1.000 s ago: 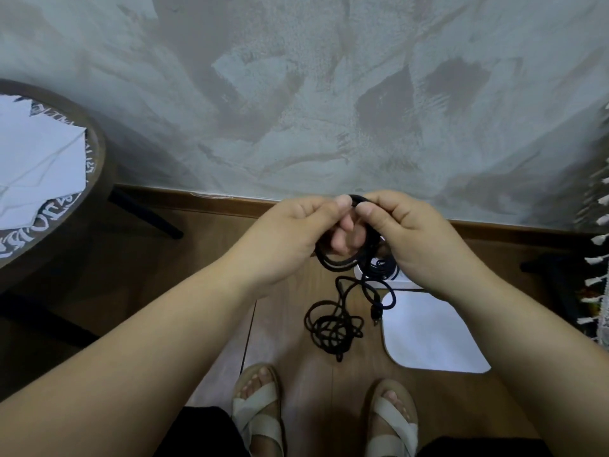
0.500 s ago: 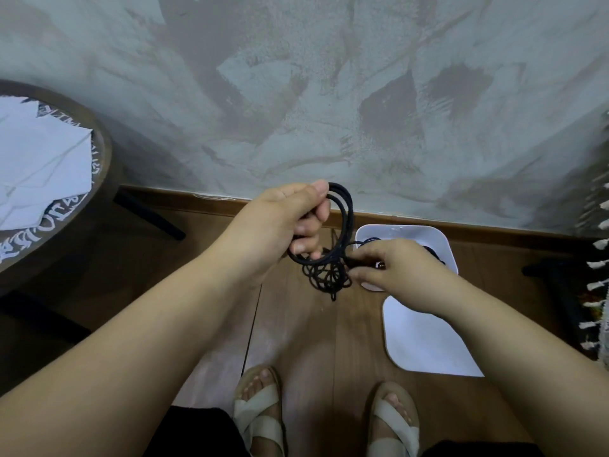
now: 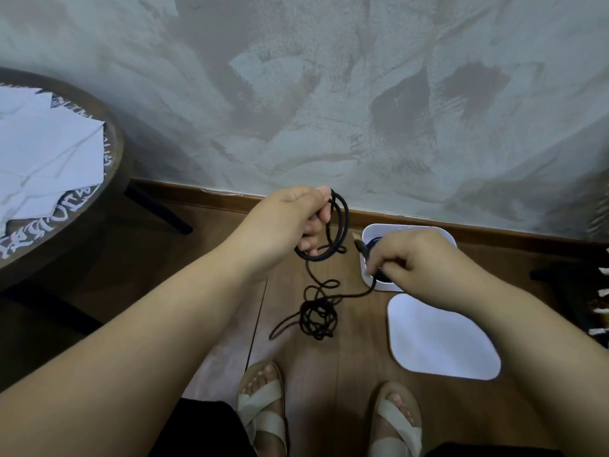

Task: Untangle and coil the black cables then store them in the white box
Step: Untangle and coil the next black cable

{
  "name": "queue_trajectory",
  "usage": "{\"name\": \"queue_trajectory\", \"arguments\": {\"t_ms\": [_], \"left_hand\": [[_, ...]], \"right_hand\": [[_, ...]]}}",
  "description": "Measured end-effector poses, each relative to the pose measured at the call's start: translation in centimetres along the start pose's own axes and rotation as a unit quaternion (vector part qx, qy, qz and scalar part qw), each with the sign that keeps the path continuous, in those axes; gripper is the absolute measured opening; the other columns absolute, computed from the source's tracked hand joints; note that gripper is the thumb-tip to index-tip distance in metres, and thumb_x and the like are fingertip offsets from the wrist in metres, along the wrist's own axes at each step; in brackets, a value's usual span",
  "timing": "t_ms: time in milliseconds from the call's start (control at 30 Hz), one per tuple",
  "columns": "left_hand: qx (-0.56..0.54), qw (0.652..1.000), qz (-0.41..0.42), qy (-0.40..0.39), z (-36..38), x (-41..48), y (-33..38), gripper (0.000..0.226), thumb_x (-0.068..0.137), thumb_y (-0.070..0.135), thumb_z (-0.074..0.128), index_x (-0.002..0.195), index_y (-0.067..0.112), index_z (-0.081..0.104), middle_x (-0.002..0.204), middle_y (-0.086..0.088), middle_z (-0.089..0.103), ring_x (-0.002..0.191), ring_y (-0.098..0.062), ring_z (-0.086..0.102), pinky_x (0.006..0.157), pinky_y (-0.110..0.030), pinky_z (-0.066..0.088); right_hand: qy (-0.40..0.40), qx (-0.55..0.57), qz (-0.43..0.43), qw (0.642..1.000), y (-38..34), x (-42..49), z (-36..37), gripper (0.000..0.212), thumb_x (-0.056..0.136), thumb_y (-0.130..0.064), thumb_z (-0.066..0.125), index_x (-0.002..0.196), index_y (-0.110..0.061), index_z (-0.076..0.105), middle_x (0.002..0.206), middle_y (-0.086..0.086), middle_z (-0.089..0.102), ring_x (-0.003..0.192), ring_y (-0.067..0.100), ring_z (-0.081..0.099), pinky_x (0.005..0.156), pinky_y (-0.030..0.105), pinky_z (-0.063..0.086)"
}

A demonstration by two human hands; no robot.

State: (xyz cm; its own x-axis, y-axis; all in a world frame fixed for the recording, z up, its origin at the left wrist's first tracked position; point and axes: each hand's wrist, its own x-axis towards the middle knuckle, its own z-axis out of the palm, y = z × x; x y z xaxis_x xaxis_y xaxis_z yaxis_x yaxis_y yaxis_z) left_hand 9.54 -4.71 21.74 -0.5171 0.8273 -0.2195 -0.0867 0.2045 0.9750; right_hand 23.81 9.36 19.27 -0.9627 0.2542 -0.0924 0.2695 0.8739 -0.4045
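Comparing with half a second ago, we find the tangle [image 3: 318,316] has dropped from between our hands to low over the floor [image 3: 333,364], with a strand paid out. Our left hand [image 3: 290,222] grips the coiled loops [image 3: 341,222], which stand upright with their long axis vertical. Our right hand [image 3: 415,262], over the white box [image 3: 389,228], pinches the cable behind its plug [image 3: 358,244], which points up-left toward the loops.

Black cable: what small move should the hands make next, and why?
Probably the right hand should draw its plug end out through the knotted clump to loosen it. The left hand holds a few neat loops, but the strand running down from them ends in that clump, so further coiling would likely jam.
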Motion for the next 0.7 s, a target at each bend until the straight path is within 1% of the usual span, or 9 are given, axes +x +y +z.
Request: {"name": "queue_trajectory", "arguments": {"t_ms": [67,133,233,333,433,500,567,667,700], "left_hand": [[-0.021,1.0,-0.001,0.008,-0.3,0.0,0.0,0.035,0.101,0.024,0.037,0.07,0.011,0.046,0.044,0.009,0.031,0.036,-0.008,0.031,0.048,-0.021,0.043],[-0.025,1.0,-0.006,0.001,-0.5,0.0,0.1,0.036,0.101,0.025,0.037,0.069,0.011,0.046,0.043,0.009,0.031,0.036,-0.007,0.031,0.048,-0.022,0.043],[-0.001,0.999,-0.015,-0.033,-0.6,-0.3,0.0,0.036,0.101,0.024,0.038,0.07,0.01,0.047,0.044,0.009,0.031,0.037,-0.008,0.03,0.048,-0.022,0.042],[0.034,0.996,-0.027,-0.072,-0.6,-0.7,-0.1,0.035,0.1,0.026,0.04,0.069,0.01,0.048,0.046,0.008,0.03,0.039,-0.009,0.029,0.048,-0.023,0.04],[0.037,0.993,-0.024,-0.11,-0.8,-1.1,0.2,0.036,0.098,0.026,0.041,0.067,0.01,0.048,0.046,0.007,0.029,0.039,-0.009,0.028,0.047,-0.022,0.039],[0.019,0.991,-0.014,-0.133,-1.0,-1.4,0.7,0.034,0.095,0.027,0.043,0.066,0.009,0.047,0.046,0.007,0.028,0.038,-0.009,0.026,0.047,-0.021,0.039],[0.003,0.99,-0.001,-0.143,-1.4,-1.5,1.1,0.034,0.093,0.03,0.05,0.066,0.009,0.047,0.045,0.007,0.028,0.037,-0.008,0.026,0.046,-0.021,0.039],[-0.011,0.992,0.015,-0.129,-2.5,-1.4,1.4,0.032,0.088,0.032,0.048,0.065,0.01,0.049,0.046,0.007,0.028,0.036,-0.007,0.027,0.045,-0.022,0.038],[-0.01,0.993,0.02,-0.12,-2.9,-1.4,1.5,0.032,0.089,0.033,0.049,0.065,0.011,0.049,0.046,0.008,0.028,0.036,-0.007,0.027,0.046,-0.022,0.037]], "right_hand": [[-0.139,-0.065,0.067,0.986,0.0,-0.7,-0.9,0.029,0.091,-0.014,0.046,0.088,-0.029,0.071,0.082,-0.013,0.066,0.074,0.005,0.059,0.066,0.027,0.048],[-0.207,-0.101,0.115,0.966,0.2,-1.1,-0.8,0.024,0.095,-0.021,0.045,0.097,-0.023,0.068,0.09,-0.009,0.065,0.079,0.01,0.059,0.067,0.026,0.046],[-0.125,-0.058,0.109,0.984,0.4,-0.7,0.1,0.021,0.096,-0.028,0.047,0.114,-0.026,0.056,0.1,-0.015,0.061,0.085,0.006,0.055,0.075,0.024,0.046],[-0.015,0.102,0.104,0.989,0.4,0.8,1.4,0.048,0.092,-0.032,0.057,0.137,-0.026,0.041,0.127,-0.011,0.053,0.11,0.007,0.053,0.097,0.028,0.045],[-0.018,0.245,0.067,0.967,-0.6,1.6,2.1,0.066,0.088,-0.032,0.063,0.146,-0.028,0.03,0.145,-0.015,0.038,0.133,0.002,0.036,0.112,0.03,0.033],[-0.06,0.299,0.039,0.952,-1.3,1.7,2.7,0.064,0.088,-0.031,0.065,0.144,-0.031,0.033,0.144,-0.019,0.04,0.129,-0.01,0.035,0.11,0.021,0.031],[-0.083,0.338,0.047,0.936,-1.7,1.7,2.9,0.047,0.09,-0.026,0.063,0.134,-0.031,0.045,0.13,-0.022,0.05,0.107,-0.023,0.045,0.091,0.004,0.037],[-0.058,0.301,0.068,0.95,-1.4,1.9,2.8,0.01,0.093,-0.027,0.057,0.101,-0.032,0.061,0.097,-0.019,0.062,0.081,-0.014,0.054,0.072,0.009,0.041],[-0.039,0.299,0.074,0.951,-1.3,1.9,2.6,0.007,0.094,-0.025,0.056,0.095,-0.03,0.061,0.091,-0.016,0.062,0.078,-0.01,0.055,0.07,0.01,0.042]]}}
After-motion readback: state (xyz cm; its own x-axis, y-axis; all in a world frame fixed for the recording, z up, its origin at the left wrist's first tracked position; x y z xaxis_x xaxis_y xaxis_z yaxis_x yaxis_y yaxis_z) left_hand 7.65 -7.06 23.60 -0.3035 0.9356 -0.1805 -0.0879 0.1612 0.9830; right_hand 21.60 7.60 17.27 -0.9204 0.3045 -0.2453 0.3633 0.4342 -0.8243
